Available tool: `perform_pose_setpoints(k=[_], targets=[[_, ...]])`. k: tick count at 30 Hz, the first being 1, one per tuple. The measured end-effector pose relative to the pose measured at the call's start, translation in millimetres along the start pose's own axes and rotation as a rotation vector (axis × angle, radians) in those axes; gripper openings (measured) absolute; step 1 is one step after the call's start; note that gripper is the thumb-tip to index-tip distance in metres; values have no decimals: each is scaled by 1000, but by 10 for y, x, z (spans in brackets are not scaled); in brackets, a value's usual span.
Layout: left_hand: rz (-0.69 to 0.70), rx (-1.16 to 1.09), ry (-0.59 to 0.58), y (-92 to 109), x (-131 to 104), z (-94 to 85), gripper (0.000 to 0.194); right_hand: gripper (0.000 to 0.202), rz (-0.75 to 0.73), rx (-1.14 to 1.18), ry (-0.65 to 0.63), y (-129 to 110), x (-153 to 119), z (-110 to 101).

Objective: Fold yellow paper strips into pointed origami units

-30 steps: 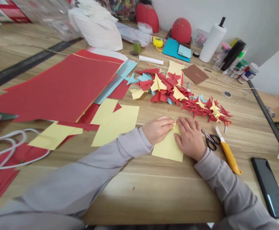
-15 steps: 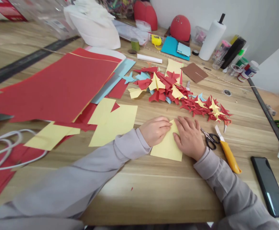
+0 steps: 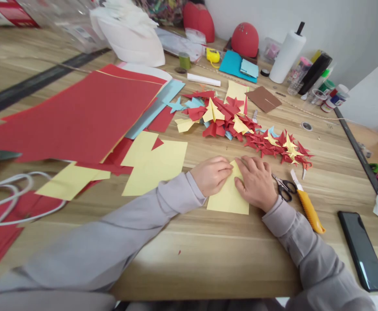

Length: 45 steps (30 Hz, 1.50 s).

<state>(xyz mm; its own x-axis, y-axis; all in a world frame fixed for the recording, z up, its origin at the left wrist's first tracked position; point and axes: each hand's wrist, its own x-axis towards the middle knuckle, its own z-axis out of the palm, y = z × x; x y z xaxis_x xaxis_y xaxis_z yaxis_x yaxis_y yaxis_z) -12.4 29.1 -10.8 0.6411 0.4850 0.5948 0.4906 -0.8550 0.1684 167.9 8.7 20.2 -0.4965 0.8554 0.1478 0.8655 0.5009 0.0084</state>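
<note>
A yellow sheet of paper (image 3: 229, 199) lies on the wooden table, its far end narrowed to a folded point between my hands. My left hand (image 3: 210, 176) is closed, its fingers pinching the paper's far left edge. On the other side my right hand (image 3: 257, 182) lies flat with fingers spread, pressing the sheet down. Black-handled scissors (image 3: 285, 188) and an orange-handled knife (image 3: 309, 209) lie just right of that hand. Beyond both hands are folded red, yellow and blue paper planes (image 3: 213, 111) and a heap of small red and yellow folded pieces (image 3: 280, 144).
Several yellow sheets (image 3: 156, 168) lie to the left, below large red sheets (image 3: 68, 112). A white cable (image 3: 10, 185) loops at the far left. A black phone (image 3: 363, 250) rests at the right. Bottles, a yellow tape measure (image 3: 213, 55) and a red dome (image 3: 245, 39) stand at the back.
The view has shifted slightly. Both hands remain on the yellow paper with almost the same grip, and the sheet has barely moved.
</note>
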Motion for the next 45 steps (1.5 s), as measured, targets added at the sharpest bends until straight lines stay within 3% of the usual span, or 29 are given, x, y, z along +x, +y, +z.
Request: perform_pose_setpoints(k=[8,21,35,45], targets=[[-27,51,-36,15,26,-16,23,32,42,43,54,93,99,82],[-81,104,-132,18,16,-27,26,32,43,90,91,111,106,112],[-88,135,-77,57,-56,-34,25,32,28,32,77,94,99,99],[-39,368,-53,190,-44,42,23,33,2,41,128,122,88,134]])
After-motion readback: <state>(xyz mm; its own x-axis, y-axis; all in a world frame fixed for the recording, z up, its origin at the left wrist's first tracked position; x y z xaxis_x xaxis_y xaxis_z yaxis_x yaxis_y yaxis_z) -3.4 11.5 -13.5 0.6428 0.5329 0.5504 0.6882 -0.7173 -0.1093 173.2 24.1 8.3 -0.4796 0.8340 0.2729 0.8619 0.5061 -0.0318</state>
